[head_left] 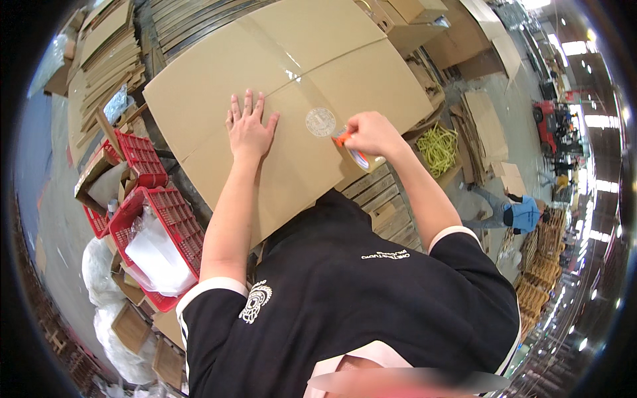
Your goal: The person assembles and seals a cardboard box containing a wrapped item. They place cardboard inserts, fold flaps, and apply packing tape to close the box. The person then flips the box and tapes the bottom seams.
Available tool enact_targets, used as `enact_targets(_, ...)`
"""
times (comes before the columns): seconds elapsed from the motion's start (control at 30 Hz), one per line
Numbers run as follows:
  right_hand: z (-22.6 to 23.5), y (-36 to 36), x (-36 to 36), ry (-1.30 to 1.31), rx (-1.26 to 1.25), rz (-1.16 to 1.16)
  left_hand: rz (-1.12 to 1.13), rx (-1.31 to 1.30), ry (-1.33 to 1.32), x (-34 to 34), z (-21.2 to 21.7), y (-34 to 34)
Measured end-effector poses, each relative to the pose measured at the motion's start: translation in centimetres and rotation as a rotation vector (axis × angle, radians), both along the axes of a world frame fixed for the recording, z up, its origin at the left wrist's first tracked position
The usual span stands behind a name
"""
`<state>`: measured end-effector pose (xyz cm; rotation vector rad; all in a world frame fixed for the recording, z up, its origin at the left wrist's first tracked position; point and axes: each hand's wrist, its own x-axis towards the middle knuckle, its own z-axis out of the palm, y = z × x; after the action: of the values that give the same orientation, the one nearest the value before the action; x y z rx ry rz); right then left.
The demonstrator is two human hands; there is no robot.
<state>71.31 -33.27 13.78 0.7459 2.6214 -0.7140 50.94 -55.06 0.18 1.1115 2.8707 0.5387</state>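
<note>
A large closed cardboard box (199, 99) lies in front of me, a seam running across its top. Clear shiny tape (292, 71) crosses that seam, and a round printed mark (321, 122) sits nearer to me. My left hand (252, 129) rests flat on the top, left of the mark, fingers spread. At the box's near right edge, my right hand (373, 134) is closed round a tape dispenser (359, 158) with orange parts and a roll on it. Its handle is mostly hidden by my fingers.
Red plastic crates (184, 219) stand at my left, one holding white plastic sheeting (159, 255). Yellow-green straps (438, 149) fill a carton on the right. Wooden pallet slats (375, 192) show below the box. Flattened cardboard (113, 83) is stacked far left; a person in blue (523, 213) is at right.
</note>
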Motion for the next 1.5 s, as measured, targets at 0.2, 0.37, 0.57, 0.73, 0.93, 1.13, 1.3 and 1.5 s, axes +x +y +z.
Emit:
enact_targets(0.2, 1.5, -2.1, 11.9, 0.044, -0.049, -0.157, -0.004, 0.024, 0.027, 0.6, -0.2, 0.3)
enact_targets(0.37, 0.1, -3.3, 13.8, 0.086, 0.100, 0.059, -0.018, 0.031, 0.090, 0.9, -0.4, -0.1)
enact_targets(0.57, -8.0, -3.7, 14.6, -0.382, 0.141, 0.239, -0.068, 0.007, 0.075, 1.2, 0.9, -1.4)
enact_targets(0.73, -15.9, -0.7, 23.5, -0.555, 0.155, 0.072, 0.279, 0.008, 0.062, -0.1, 0.4, -10.7)
enact_targets(0.93, -16.1, -2.3, 39.5, -0.615, 0.163, -0.441, 0.609, 0.594, -0.603, -8.3, -8.3, -18.4)
enact_targets(1.13, -14.1, -5.6, 46.4, -0.523, 0.105, -0.666, 0.430, 1.439, -1.176, -13.7, -4.0, -25.5)
enact_targets(1.3, -13.8, -5.2, 47.4, -0.491, 0.080, -0.764, 0.487, 1.425, -1.143, -12.7, -4.2, -16.6)
enact_targets(1.5, -13.8, -2.6, 47.2, -0.472, 0.067, -0.755, 0.531, 1.122, -1.000, -10.4, -3.8, -16.9)
